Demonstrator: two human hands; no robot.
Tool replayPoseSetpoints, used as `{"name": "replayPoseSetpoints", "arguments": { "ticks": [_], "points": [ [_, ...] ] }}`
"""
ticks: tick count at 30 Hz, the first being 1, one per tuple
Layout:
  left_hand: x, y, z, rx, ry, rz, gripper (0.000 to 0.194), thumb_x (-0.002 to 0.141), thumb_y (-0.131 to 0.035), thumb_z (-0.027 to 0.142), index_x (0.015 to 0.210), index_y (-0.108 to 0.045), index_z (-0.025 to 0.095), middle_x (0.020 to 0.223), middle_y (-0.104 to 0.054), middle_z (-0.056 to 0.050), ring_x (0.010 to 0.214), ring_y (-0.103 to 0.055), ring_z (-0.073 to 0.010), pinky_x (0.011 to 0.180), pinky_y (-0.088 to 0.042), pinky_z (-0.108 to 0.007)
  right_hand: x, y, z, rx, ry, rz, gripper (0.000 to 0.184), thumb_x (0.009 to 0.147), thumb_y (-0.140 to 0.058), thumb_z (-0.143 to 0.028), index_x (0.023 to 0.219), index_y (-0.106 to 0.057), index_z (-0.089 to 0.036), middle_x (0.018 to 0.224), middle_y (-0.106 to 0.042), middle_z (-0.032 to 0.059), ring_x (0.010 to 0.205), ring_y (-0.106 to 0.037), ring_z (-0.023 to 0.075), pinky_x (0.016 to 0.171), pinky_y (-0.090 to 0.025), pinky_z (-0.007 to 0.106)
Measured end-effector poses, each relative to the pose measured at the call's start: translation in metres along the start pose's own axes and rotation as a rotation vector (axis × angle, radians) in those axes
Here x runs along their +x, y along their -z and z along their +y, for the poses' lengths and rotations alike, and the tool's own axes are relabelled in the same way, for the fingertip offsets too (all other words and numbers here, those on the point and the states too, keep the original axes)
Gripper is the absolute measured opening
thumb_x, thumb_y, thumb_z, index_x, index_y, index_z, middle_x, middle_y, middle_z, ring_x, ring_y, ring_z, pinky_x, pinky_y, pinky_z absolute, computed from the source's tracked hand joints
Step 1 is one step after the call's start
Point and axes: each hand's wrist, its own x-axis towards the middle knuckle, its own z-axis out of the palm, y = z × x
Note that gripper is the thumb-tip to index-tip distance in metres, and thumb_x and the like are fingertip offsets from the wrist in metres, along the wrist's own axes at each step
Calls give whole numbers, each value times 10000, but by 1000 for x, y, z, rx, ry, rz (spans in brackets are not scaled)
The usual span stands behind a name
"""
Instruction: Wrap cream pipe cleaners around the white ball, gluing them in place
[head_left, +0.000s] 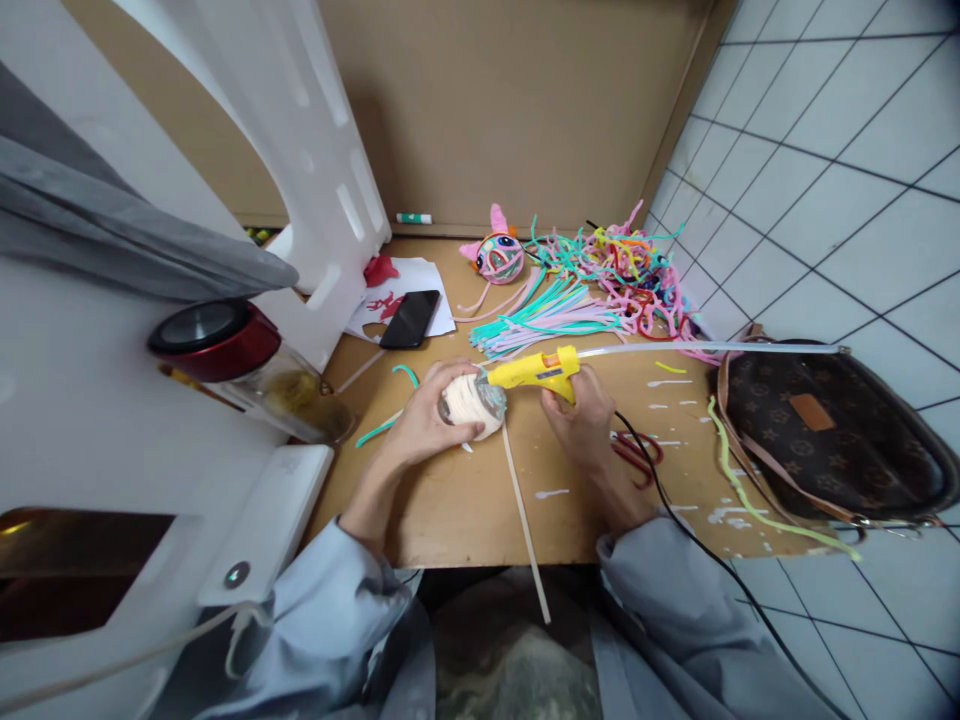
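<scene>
My left hand [430,418] is closed around a small rounded piece wrapped in cream pipe cleaner [474,405], with a bluish-grey part showing at its right end. A loose cream strand [526,520] runs from it down past the table's front edge. In my right hand [583,412] is a yellow glue gun [536,371], its nozzle at the upper right of the wrapped piece. Whether the nozzle touches it I cannot tell. A long clear glue stick [697,347] sticks out of the gun's back. Red-handled scissors [637,455] lie beside my right wrist, partly hidden.
Behind my hands lie bundled pipe cleaners [555,315], a tangled colourful heap [637,260] and a pink-eared ball figure [499,256]. A phone [410,319] rests on paper. A glass bottle [292,390] stands left, a brown handbag [840,430] right. The black cord [675,510] trails rightward.
</scene>
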Motion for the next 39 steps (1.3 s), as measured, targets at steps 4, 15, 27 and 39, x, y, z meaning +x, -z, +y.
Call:
{"name": "replayPoseSetpoints", "arguments": {
  "ticks": [4,15,27,39],
  "points": [
    [0,0,-2,6,4,2,622,623,-754,310,1213,-579,218,1359,-548,-107,1326,-499,-325,1158,-351,-509,2,2,-2,40,-49,20,82,841,-555,-198,908,-526,-235,767,-597,21,722,-597,196,652,-475,295],
    [0,0,-2,10,-13,2,617,629,-752,318,1211,-577,212,1348,-550,-110,1329,-499,-330,1154,-354,-507,11,4,-8,97,-450,-75,188,751,-601,-390,750,-470,-256,649,-548,-14,612,-509,176,611,-446,299],
    [-2,9,-4,71,7,-41,632,651,-732,330,1252,-567,223,1422,-476,-115,1378,-445,-341,1180,-321,-520,-2,-8,56,-328,-611,-253,224,728,-643,-349,850,-637,-161,851,-632,111,837,-601,272,766,-472,376],
    [-1,5,-3,54,21,11,628,653,-753,378,1230,-568,214,1354,-518,-104,1320,-494,-316,1137,-377,-481,3,3,41,-407,-510,-240,269,840,-664,-356,954,-632,-115,977,-616,206,973,-581,349,827,-426,474]
  ]
}}
